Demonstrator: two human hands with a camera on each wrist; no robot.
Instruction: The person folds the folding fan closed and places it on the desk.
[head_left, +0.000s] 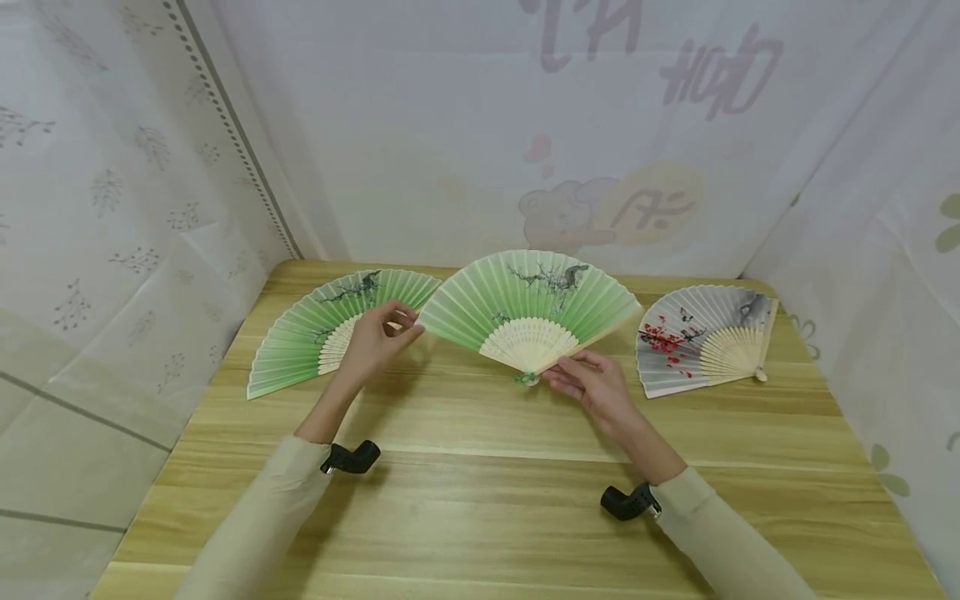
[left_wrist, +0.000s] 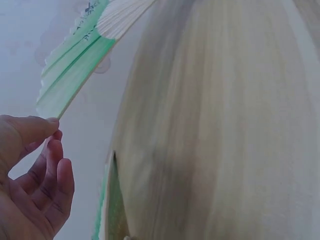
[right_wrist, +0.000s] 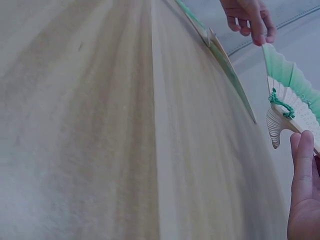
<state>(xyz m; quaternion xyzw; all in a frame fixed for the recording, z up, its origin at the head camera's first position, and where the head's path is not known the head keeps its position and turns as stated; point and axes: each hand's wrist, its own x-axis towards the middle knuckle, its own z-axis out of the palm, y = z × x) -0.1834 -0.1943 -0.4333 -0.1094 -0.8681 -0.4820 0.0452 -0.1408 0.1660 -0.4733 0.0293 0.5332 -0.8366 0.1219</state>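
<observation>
A spread green folding fan (head_left: pixel 480 292) with a dark branch print is held up between both hands over the table. My left hand (head_left: pixel 377 337) pinches its left outer corner between thumb and finger, as the left wrist view shows at the fan's edge (left_wrist: pixel 75 75). The right hand (head_left: pixel 596 392) grips the right guard stick close to the pivot. A green cord (right_wrist: pixel 281 105) hangs at the pivot in the right wrist view. Behind the left hand, a second green folding fan (head_left: pixel 285 354) lies spread on the table, partly covered by that hand.
On the right of the wooden table (head_left: pixel 480 517) lies a grey-white folding fan (head_left: pixel 667 375) with red blossoms, spread. A printed cloth (head_left: pixel 390 150) hangs behind the table, and more cloth hangs at both sides. Each wrist wears a black camera mount (head_left: pixel 352 457).
</observation>
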